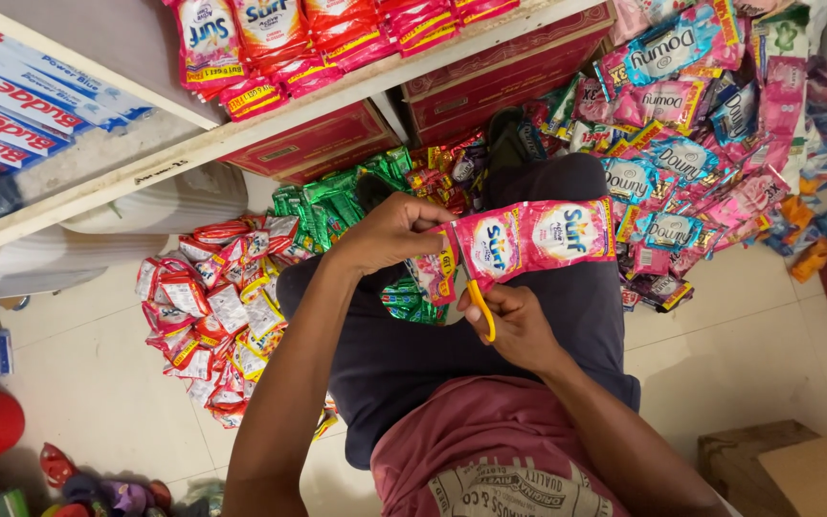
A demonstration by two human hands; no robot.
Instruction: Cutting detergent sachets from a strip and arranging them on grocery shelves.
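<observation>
The person's maroon printed shirt (490,460) fills the bottom edge, with dark trousers (404,354) beyond it. Just past the shirt, the right hand (519,325) is closed around yellow-handled scissors (479,304), whose blades rise from the fingers to the strip of pink detergent sachets (528,237) and meet it at the seam between two packets. The left hand (390,232) pinches the strip's left end between thumb and fingertips; a loose sachet hangs just below those fingers, while the rest of the strip stretches away to the right of both hands, held level above the lap. Left of the left forearm lies a heap of red-and-white sachets (208,321) on the tiled floor (107,383). Beyond the left fingers sit green sachets (337,196), and right of the strip a pile of pink and blue sachets (691,144). A white shelf (241,129) carries more pink sachets above.
</observation>
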